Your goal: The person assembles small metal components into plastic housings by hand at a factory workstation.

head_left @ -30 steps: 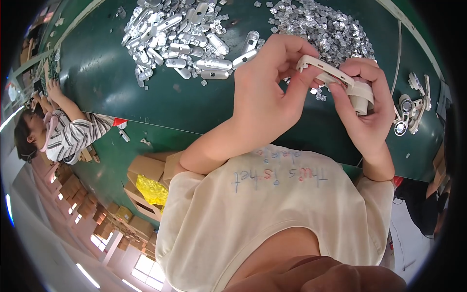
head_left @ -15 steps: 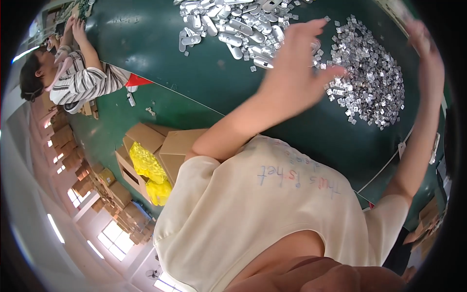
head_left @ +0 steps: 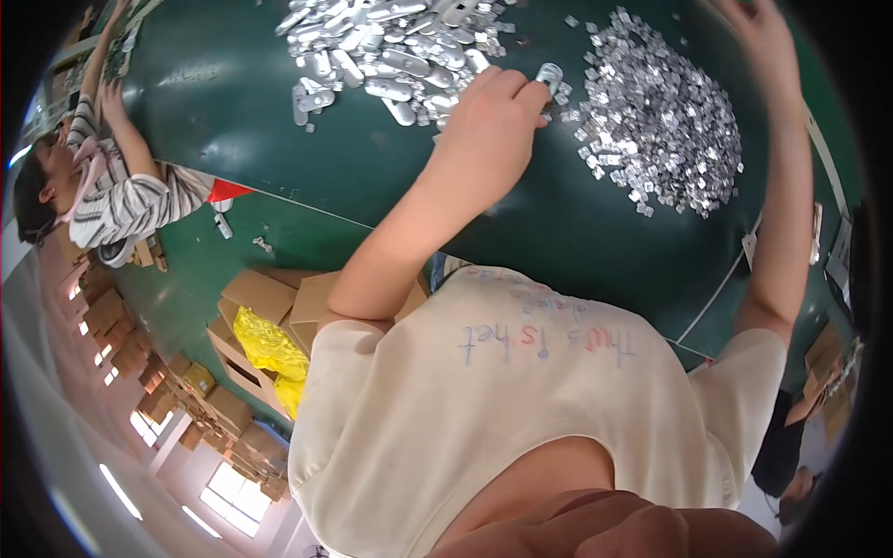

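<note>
Silver oblong piece is pinched at the tips of your left hand, right at the edge of the heap of silver oblong shells and just beside the pile of little square silver bits on the green table. Thumb and fingers are closed narrow around it, so that hand is holding it. Your right hand is way up at the top right rim, fingers look spread, but I can't tell if it has anything in it; it's cut off by the frame edge.

My guess on handling: the thing looks like thin shiny metal or plated plastic, so light, stiff and a bit slippery. It won't bend on you, but it could squirt out of a loose pinch. I'd grab it across the narrow sides near the middle instead of by the rounded end, where your fingertips have less to bite on. Probably not fragile, though a polished face likely scratches if it's dragged through the heap.
</note>
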Motion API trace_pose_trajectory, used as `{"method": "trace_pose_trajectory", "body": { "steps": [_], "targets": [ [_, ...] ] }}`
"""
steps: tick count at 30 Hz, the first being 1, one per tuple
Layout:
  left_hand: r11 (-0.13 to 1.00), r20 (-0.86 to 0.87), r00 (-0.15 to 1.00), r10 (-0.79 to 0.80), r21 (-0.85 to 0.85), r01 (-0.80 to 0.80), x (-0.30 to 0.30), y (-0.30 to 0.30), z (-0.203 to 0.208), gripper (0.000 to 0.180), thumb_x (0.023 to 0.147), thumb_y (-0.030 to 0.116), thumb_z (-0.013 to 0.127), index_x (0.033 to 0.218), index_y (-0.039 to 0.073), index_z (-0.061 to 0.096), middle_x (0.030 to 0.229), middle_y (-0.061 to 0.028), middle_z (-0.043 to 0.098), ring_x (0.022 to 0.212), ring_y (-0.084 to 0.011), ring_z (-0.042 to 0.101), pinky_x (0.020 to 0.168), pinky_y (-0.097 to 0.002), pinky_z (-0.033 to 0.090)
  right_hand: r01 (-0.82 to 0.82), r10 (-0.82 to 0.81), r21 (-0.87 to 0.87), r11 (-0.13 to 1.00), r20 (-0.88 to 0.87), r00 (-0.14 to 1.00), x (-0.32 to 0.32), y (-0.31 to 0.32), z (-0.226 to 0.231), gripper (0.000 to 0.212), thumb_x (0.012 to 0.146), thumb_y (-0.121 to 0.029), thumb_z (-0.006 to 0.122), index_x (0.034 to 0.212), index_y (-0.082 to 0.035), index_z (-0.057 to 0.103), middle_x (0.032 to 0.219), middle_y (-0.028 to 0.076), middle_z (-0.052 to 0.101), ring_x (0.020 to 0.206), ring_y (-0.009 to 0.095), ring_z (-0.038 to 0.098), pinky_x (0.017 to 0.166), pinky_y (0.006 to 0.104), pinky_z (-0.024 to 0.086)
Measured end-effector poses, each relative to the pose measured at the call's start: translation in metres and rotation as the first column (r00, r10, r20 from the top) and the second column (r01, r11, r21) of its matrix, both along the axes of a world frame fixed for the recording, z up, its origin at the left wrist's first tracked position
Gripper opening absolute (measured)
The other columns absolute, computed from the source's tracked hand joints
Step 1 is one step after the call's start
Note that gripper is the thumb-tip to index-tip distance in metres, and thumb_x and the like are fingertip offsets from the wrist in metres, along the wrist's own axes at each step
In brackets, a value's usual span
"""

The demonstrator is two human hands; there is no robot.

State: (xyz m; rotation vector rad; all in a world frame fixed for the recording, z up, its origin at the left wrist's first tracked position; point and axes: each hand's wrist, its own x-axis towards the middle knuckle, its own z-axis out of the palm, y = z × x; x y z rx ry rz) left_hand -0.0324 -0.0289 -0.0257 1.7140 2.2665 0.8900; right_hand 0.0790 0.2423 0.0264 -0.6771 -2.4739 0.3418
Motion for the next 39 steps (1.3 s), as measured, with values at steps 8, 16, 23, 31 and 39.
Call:
{"method": "trace_pose_trajectory", "body": {
  "steps": [8, 16, 23, 31, 39],
  "targets": [
    [0.984, 0.068, 0.986, 0.150, 0.082, -0.155, -0.009, -0.007, 0.012, 0.013, 0.075, 0.009, 0.067, 0.088, 0.008, 0.069, 0.076, -0.0043, 0.058, 0.067, -0.0164, 0.054, 0.059, -0.0270, 0.044, -0.431, 0.477, -0.373, 0.822, 0.036, 0.878, 0.042, -0.150, -0.034, 0.012, 0.072, 0.000, 0.061, 0.083, 0.000, 0.055, 0.085, 0.010, 0.051, 0.085, 0.028, 0.051, 0.073, 0.0351, 0.044],
    [0.983, 0.865, 0.500, 0.023, 0.071, -0.168, 0.013, -0.010, 0.034, 0.017, 0.085, 0.004, 0.058, 0.101, -0.002, 0.059, 0.082, -0.0051, 0.062, 0.070, -0.0076, 0.056, 0.061, -0.0198, 0.047, -0.426, 0.473, -0.339, 0.839, 0.064, 0.879, 0.046, -0.144, -0.042, 0.013, 0.073, 0.001, 0.061, 0.083, 0.000, 0.053, 0.080, 0.010, 0.050, 0.081, 0.026, 0.052, 0.070, 0.0341, 0.044],
    [0.992, 0.813, 0.574, -0.099, 0.124, -0.005, 0.019, 0.012, 0.047, 0.023, 0.080, -0.005, 0.060, 0.102, -0.003, 0.052, 0.088, -0.0102, 0.063, 0.075, -0.0125, 0.061, 0.066, -0.0214, 0.048, -0.377, -0.010, -0.846, 0.376, -0.411, 0.912, 0.079, -0.125, 0.002, 0.015, 0.080, 0.003, 0.061, 0.095, 0.002, 0.061, 0.085, 0.007, 0.062, 0.075, 0.010, 0.059, 0.062, 0.0210, 0.048],
    [0.989, 0.846, 0.515, -0.139, 0.094, 0.112, 0.035, 0.034, 0.056, 0.022, 0.083, 0.004, 0.061, 0.104, 0.000, 0.057, 0.079, -0.0051, 0.064, 0.067, -0.0073, 0.058, 0.056, -0.0172, 0.042, -0.462, -0.158, -0.846, 0.267, -0.511, 0.845, 0.096, -0.135, 0.012, 0.017, 0.080, 0.003, 0.060, 0.097, 0.005, 0.060, 0.086, 0.012, 0.064, 0.070, 0.014, 0.062, 0.061, 0.0241, 0.051],
    [0.959, 0.828, 0.484, -0.283, 0.260, 0.117, 0.046, 0.032, 0.041, 0.022, 0.082, -0.003, 0.060, 0.103, -0.004, 0.055, 0.081, -0.0100, 0.064, 0.067, -0.0095, 0.058, 0.055, -0.0190, 0.045, -0.423, 0.025, -0.726, 0.543, -0.489, 0.872, 0.090, -0.134, -0.006, 0.014, 0.078, 0.006, 0.056, 0.091, 0.001, 0.055, 0.097, 0.009, 0.050, 0.080, 0.012, 0.050, 0.065, 0.0217, 0.042]
  ]
}}
